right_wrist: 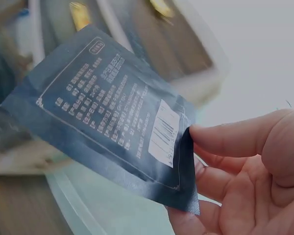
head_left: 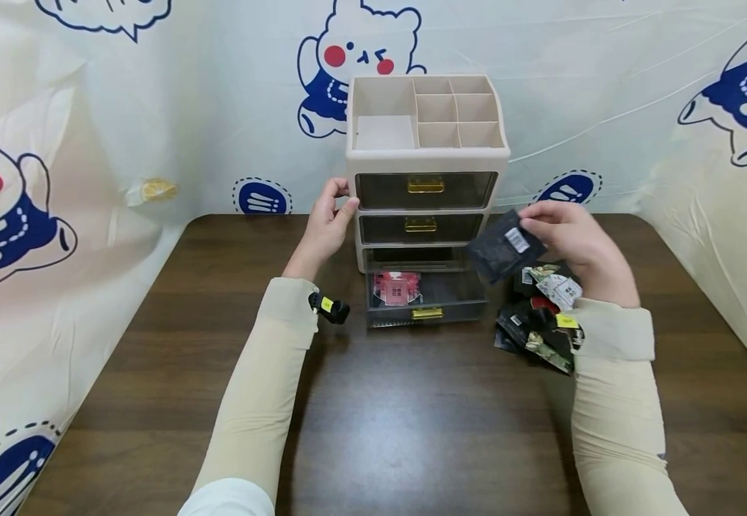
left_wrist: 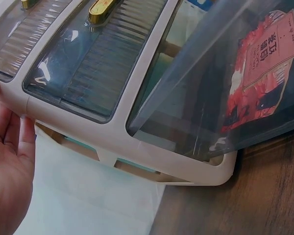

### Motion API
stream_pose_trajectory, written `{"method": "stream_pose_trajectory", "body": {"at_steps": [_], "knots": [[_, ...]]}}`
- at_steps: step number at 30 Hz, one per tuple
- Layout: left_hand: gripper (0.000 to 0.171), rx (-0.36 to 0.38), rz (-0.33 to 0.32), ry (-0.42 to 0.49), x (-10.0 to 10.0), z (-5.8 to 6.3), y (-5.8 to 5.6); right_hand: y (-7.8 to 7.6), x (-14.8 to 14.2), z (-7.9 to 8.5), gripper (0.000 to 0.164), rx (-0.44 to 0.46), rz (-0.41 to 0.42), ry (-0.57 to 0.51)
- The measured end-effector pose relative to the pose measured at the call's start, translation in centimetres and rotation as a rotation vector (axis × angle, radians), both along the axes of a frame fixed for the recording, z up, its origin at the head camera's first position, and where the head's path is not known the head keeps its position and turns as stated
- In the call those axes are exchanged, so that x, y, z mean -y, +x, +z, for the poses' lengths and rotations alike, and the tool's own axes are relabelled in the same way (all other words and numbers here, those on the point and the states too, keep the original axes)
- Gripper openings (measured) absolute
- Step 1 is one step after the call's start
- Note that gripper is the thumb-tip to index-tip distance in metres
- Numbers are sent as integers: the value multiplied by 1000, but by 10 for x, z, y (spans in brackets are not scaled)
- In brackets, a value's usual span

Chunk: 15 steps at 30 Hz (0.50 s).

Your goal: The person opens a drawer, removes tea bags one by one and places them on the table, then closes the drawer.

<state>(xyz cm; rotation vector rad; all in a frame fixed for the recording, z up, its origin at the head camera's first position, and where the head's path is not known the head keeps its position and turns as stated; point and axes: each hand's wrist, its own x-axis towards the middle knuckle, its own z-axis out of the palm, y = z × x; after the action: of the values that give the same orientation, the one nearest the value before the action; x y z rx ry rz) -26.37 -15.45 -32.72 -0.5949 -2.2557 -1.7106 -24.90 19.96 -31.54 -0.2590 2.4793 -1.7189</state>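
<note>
A black sachet (head_left: pixel 505 246) with printed text and a white barcode label hangs from my right hand (head_left: pixel 573 240), pinched at one edge between thumb and fingers. It is held tilted at the front right of a cream drawer organizer (head_left: pixel 427 161). My left hand (head_left: pixel 326 228) grips the organizer's left side, thumb at the front edge and fingers along the side wall. The bottom drawer (head_left: pixel 457 315) is pulled out, and a red tea sachet (head_left: pixel 397 288) lies at its left; in the left wrist view that red sachet (left_wrist: pixel 267 63) shows through the clear drawer wall.
On the table to the right lies a pile of black and patterned sachets (head_left: pixel 534 322), partly hidden under my right wrist. The two upper drawers (head_left: pixel 426 190) with gold handles are closed. Open compartments (head_left: pixel 435 107) top the organizer. A printed cloth (head_left: pixel 218 93) hangs behind the table (head_left: pixel 373 416).
</note>
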Motion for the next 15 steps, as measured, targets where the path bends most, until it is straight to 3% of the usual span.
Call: {"method": "stream_pose_trajectory", "body": {"at_steps": [5, 11, 15], "knots": [[22, -16, -10, 10, 1, -2, -2, 14, -46, -13, 10, 61, -116, -189], [22, -30, -19, 15, 1, -3, -2, 22, -88, -38, 10, 210, -277, -315], [22, -45, -23, 17, 1, -3, -2, 23, -105, -50, 10, 300, -339, -371]]}}
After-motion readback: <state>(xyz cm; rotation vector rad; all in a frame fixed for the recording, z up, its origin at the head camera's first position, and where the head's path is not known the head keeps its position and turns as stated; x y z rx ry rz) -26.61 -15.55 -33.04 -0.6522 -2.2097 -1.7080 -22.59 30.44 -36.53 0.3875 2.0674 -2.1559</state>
